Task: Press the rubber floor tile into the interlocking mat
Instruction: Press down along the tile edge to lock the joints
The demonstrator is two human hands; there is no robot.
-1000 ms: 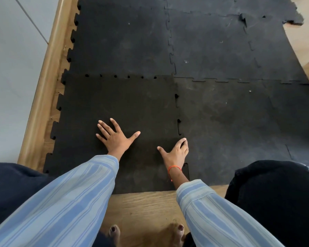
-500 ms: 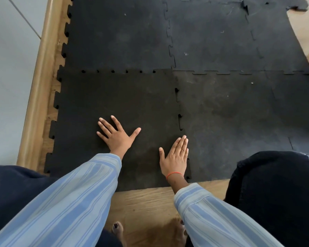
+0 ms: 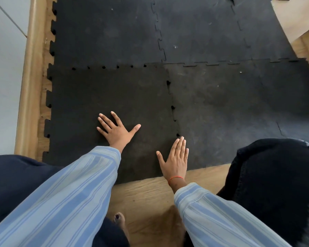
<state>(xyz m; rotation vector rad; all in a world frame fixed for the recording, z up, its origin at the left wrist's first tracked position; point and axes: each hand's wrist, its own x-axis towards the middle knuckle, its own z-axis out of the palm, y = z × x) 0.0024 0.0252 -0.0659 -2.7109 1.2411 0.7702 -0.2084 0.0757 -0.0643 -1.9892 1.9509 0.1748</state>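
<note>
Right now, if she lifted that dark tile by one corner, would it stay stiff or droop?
Probably droop somewhat: the rubber tile looks thin and lies flat under the left hand and right hand. Likely heavy and grippy, since its surface looks matte. Its interlocking tabs would resist sliding.

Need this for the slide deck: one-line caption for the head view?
Both hands flat on the rubber floor tile: left hand mid-tile, right hand on its right seam beside the interlocking mat.
</note>
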